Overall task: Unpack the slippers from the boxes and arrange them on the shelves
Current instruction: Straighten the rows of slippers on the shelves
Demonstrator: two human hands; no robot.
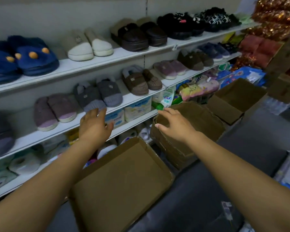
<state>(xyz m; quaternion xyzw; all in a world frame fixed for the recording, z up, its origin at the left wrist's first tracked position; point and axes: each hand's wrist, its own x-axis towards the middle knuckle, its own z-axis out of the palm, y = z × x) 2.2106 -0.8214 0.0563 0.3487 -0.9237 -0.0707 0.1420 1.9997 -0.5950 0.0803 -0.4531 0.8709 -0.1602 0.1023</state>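
On the middle shelf point(32, 138) sit the grey slippers point(97, 96), with the left hand point(94, 126) spread at one toe, gripping nothing. The right hand point(172, 124) hovers open over a cardboard box point(199, 118). The slippers look light and plush, so the firmer sole edge is probably the best hold.

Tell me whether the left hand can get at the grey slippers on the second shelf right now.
Probably yes. The left hand is open, its fingertips at the toe of the grey slippers, which sit at the front edge of the shelf; nothing shows between them.
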